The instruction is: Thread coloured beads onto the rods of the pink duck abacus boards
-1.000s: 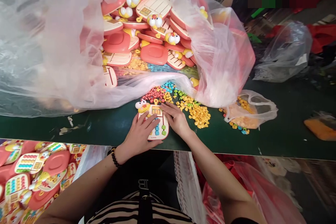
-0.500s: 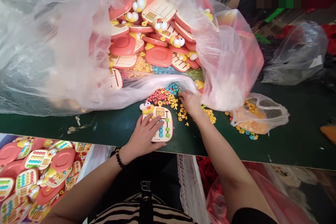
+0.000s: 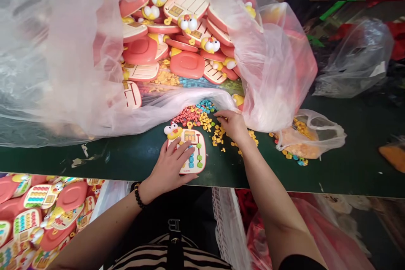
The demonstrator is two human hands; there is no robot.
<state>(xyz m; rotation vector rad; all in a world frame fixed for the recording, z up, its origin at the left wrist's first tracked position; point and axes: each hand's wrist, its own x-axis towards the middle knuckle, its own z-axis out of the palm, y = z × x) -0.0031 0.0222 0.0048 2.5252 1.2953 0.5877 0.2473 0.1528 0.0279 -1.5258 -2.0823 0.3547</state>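
Holding down the duck-faced board (image 3: 195, 154), the left hand (image 3: 172, 158) is resting flat with spread fingers. At two o'clock from this board, the right hand (image 3: 232, 126) is hovering by the loose pieces (image 3: 217, 137); whether its fingertips are pinching one, I cannot tell. Blue beads (image 3: 191, 159) and green beads (image 3: 199, 158) are already sitting in place, but the green column's slot (image 3: 198, 138) is showing bare length on top; the palm is hiding the rest. Filled boards (image 3: 39, 196) are lying at eight o'clock, bare boards (image 3: 186, 2) at twelve.

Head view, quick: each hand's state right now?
Left hand: open, resting on the toy board.
Right hand: at the loose pieces; whether holding one cannot be told.
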